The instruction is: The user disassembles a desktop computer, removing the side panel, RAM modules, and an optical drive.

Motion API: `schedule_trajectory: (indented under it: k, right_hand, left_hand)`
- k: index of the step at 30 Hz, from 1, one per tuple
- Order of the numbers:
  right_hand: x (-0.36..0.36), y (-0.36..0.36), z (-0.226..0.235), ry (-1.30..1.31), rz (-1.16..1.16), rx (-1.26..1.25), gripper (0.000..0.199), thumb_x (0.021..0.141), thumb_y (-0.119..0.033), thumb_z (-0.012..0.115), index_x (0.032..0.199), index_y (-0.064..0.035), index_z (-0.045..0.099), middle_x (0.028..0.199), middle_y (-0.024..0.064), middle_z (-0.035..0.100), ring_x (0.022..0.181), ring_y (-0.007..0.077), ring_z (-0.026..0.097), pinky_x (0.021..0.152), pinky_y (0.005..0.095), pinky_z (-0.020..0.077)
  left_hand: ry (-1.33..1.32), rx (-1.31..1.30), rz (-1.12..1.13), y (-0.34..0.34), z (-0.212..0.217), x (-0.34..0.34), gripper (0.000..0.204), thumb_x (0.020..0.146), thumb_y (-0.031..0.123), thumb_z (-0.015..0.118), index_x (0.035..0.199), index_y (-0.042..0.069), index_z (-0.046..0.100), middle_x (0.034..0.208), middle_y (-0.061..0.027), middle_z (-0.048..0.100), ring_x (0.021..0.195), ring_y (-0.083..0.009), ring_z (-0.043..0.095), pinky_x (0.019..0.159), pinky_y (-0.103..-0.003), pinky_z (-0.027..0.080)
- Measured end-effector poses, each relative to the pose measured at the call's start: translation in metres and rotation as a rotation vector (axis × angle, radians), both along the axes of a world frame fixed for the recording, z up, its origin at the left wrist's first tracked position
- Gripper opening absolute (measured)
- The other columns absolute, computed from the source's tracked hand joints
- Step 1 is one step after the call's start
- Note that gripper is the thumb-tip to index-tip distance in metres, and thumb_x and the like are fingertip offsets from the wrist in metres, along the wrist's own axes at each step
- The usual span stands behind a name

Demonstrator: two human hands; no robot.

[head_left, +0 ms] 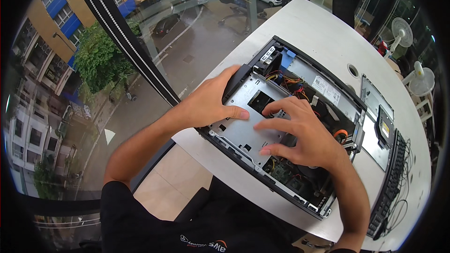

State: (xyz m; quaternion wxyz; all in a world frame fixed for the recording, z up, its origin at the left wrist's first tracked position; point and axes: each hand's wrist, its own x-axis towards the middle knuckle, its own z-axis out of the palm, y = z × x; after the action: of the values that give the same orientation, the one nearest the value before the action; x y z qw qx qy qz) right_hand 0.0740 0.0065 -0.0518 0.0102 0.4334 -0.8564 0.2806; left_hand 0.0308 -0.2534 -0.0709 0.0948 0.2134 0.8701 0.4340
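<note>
An opened desktop computer case (281, 182) lies flat on the table, its inside facing up. Across its left part sits a silver metal drive bracket (243, 136) with a dark rectangular opening. My left hand (209, 100) grips the case's left end, its thumb pressed on the bracket and its fingers over the black front edge. Above the bracket's right side, my right hand (302, 133) is spread with bent fingers and nothing visible in it. Its fingertips are near the bracket; whether they touch it I cannot tell. Coloured cables (290, 83) run beside a silver power supply (326, 89).
The white table (304, 23) carries a detached metal side panel (372, 131) right of the case. Beyond it are a black keyboard (386, 187) and its loose cable. Two white fans (420, 79) stand past the table's right edge. A window with a dark frame (126, 37) borders the left.
</note>
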Motion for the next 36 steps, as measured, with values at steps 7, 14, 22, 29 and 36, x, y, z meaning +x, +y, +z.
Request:
schedule_trajectory:
  k: [7,14,22,29,36]
  right_hand:
    - [0.005,-0.004,0.0,0.002,-0.031,0.095,0.055,0.079,-0.046,0.079,0.122,-0.0154,0.064,0.112,0.0092,0.06,0.107,0.0276,0.054,0.102,0.0437,0.0313]
    - [0.002,-0.002,-0.005,-0.07,-0.048,0.049,0.073,0.072,-0.056,0.082,0.124,-0.0097,0.061,0.097,0.0076,0.061,0.1,0.0249,0.056,0.1,0.0411,0.0304]
    - [0.006,-0.005,-0.005,-0.055,-0.086,0.056,0.077,0.071,-0.062,0.08,0.123,-0.0096,0.059,0.098,0.0097,0.062,0.1,0.0265,0.057,0.104,0.0442,0.0304]
    - [0.001,0.008,-0.003,0.033,-0.084,0.002,0.048,0.081,-0.037,0.078,0.118,-0.0092,0.062,0.103,0.0103,0.064,0.102,0.0306,0.061,0.094,0.0407,0.0441]
    - [0.003,0.038,0.002,0.098,-0.337,-0.041,0.029,0.082,0.003,0.063,0.109,-0.0055,0.07,0.101,0.0113,0.066,0.1,0.0309,0.063,0.087,0.0405,0.0516]
  left_hand:
    - [0.577,-0.349,-0.476,0.0,0.019,-0.005,0.098,0.063,0.045,0.089,0.145,0.009,0.048,0.151,-0.0197,0.044,0.15,-0.0384,0.023,0.122,-0.05,0.02]
    - [0.363,-0.299,-0.688,0.007,0.028,-0.013,0.07,0.064,0.038,0.087,0.119,0.003,0.061,0.147,-0.0199,0.043,0.142,-0.0396,0.031,0.12,-0.05,0.024]
    - [0.467,-0.398,-0.684,0.016,0.039,-0.005,0.058,0.062,0.024,0.088,0.106,0.001,0.059,0.141,-0.0178,0.043,0.13,-0.0371,0.041,0.111,-0.046,0.036]
    - [0.359,-0.478,-0.668,0.025,0.05,0.003,0.06,0.064,0.015,0.085,0.115,-0.001,0.058,0.128,-0.0138,0.051,0.126,-0.0336,0.044,0.105,-0.042,0.04]
    - [0.259,-0.319,-0.664,0.033,0.034,0.012,0.046,0.091,0.023,0.067,0.129,0.0,0.056,0.127,-0.0158,0.056,0.12,-0.0335,0.051,0.105,-0.042,0.041]
